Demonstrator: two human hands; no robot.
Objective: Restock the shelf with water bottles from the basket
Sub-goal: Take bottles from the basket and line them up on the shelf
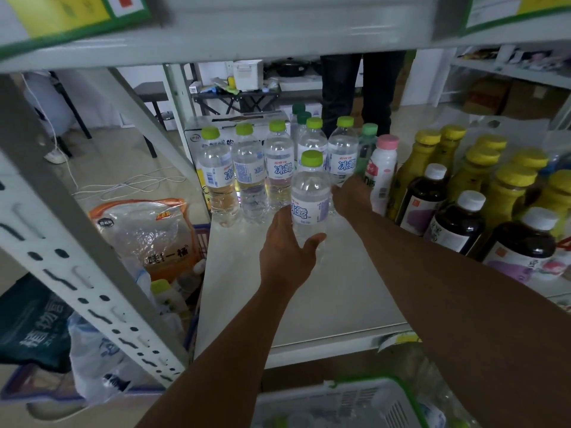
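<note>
here the water bottle (310, 193) is upright, on or just above the shelf (309, 304), in front of a row of bottles (250, 174). the left hand (287, 257) grips it low. the right hand (350, 199) touches a back-row bottle (341, 159), its fingers hidden, so i cannot tell its grip. the basket (355, 400) sits below.

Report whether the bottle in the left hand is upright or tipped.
Upright: the bottle points its cap up, in the grip of the left hand. Cannot tell whether it touches the shelf.
</note>
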